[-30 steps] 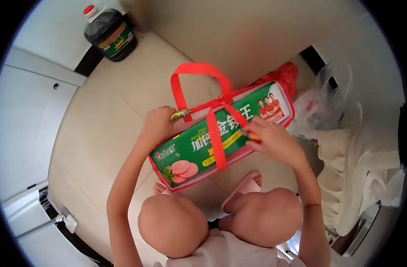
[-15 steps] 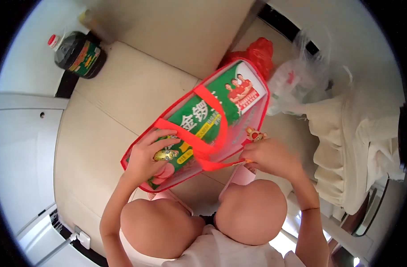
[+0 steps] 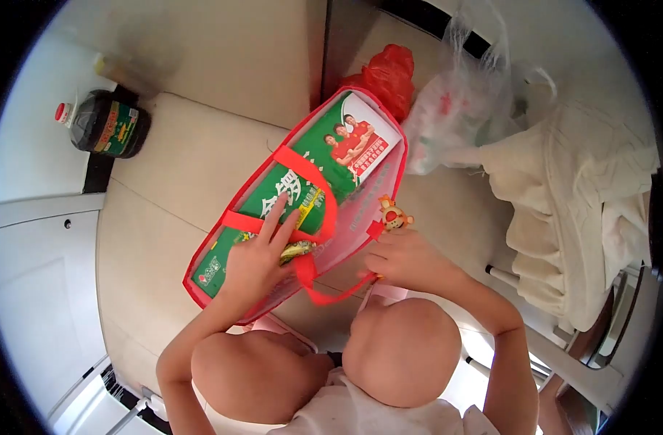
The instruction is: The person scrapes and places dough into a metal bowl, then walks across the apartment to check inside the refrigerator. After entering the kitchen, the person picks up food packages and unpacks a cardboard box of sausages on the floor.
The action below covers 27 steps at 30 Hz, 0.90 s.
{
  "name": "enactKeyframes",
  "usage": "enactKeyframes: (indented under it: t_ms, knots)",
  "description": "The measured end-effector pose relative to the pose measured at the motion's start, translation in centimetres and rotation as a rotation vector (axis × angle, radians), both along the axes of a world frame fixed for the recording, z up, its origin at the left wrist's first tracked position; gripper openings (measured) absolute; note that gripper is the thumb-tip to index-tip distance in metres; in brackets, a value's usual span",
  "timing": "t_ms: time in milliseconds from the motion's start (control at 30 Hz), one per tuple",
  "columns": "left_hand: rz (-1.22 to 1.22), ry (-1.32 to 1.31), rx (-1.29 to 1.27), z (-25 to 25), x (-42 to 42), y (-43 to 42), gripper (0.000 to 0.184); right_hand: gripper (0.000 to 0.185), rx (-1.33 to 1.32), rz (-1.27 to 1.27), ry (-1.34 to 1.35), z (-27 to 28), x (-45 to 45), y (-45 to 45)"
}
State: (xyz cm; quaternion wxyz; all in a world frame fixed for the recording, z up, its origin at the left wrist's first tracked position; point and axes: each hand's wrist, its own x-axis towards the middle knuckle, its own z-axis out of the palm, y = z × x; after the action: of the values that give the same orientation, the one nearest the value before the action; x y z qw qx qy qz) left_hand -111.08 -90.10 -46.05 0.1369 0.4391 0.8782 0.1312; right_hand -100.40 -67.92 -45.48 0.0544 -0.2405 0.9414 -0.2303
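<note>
A red-edged carry bag point(image 3: 292, 296) lies tilted on the floor before my knees, with a large green printed package point(image 3: 318, 161) inside it. Over its near end is my left hand point(image 3: 257, 267), index and middle fingers stretched across the package. The other fingers of that hand curl around a small gold-and-green wrapped packet point(image 3: 297, 251). My right hand point(image 3: 404, 259), to the right of the bag, pinches the loose red handle point(image 3: 330, 296). Against that hand's far edge sits a small orange tiger figure point(image 3: 394, 216); how it is attached is hidden.
A dark bottle with a red cap point(image 3: 113, 123) stands by the wall at the left. Beyond the bag are a red plastic bag point(image 3: 389, 76) and a clear plastic bag point(image 3: 455, 109). Ruffled cream cloth point(image 3: 563, 217) hangs at the right. Tiled floor point(image 3: 157, 196) extends leftward.
The carry bag appears further left in view, its printed package turned to show a different part. My left hand has shifted right across it with the packet; my right hand is slightly further left.
</note>
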Motion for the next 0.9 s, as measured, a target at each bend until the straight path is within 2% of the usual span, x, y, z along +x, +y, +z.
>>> enactKeyframes:
  t_ms: [133, 200, 533, 600, 733, 833, 900]
  knots:
    - [0.104, 0.020, 0.039, -0.2, 0.1, -0.9, 0.064, 0.016, -0.076, 0.023, 0.026, 1.2, 0.2, 1.2]
    - [0.136, 0.006, 0.062, -0.1, -0.1, -1.0, 0.063, 0.015, -0.214, 0.041, -0.085, 1.4, 0.2, 1.5]
    - [0.083, -0.012, 0.049, 0.4, -1.2, -2.1, 0.062, 0.006, -0.165, 0.276, -0.286, 2.3, -0.4, 0.4]
    - [0.103, 0.039, 0.058, -0.3, -0.6, -2.3, 0.058, 0.014, -0.021, 0.306, -0.435, 2.6, -0.7, 0.2]
    - [0.059, 0.065, 0.082, 0.1, -1.0, -3.9, 0.057, 0.017, 0.061, 0.278, -0.539, 3.7, -1.3, 0.0]
    - [0.057, 0.035, 0.066, 0.5, -1.0, -5.8, 0.057, 0.013, 0.006, 0.225, -0.612, 4.1, -1.9, 0.5]
    - [0.073, 0.054, 0.061, 0.7, -0.8, -6.9, 0.057, 0.030, -0.136, 0.221, -0.555, 4.8, -2.7, 0.8]
